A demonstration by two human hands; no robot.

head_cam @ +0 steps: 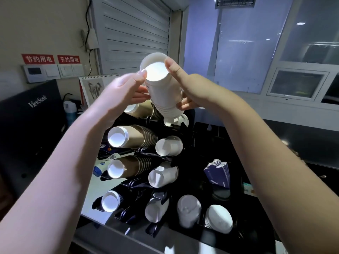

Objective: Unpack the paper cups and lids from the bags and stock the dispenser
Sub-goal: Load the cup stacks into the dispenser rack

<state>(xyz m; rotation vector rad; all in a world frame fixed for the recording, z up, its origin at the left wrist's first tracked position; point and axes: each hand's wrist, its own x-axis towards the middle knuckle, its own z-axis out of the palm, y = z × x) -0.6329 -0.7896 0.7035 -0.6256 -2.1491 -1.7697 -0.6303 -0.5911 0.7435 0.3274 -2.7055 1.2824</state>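
Both arms stretched forward. Left hand (126,88) and right hand (185,87) grip a white cup stack (161,88) from either side, tilted, base toward camera, above the black dispenser (165,182) holding brown and white cups. Dark table (275,143). Left: "ViewSonic" monitor (31,114); red wall signs (50,59) "节约用电".

Stack of white cups (161,92) gripped between both hands, tilted, bottoms toward the camera, lower end at the top right slot of the black dispenser (161,195). Left hand (126,90) curled round the stack's left side, right hand (185,87) round its right. Brown cups (135,136) filling the dispenser's left column, white lids (218,219) its lower right. Dark monitor (31,114) by the table's left edge.
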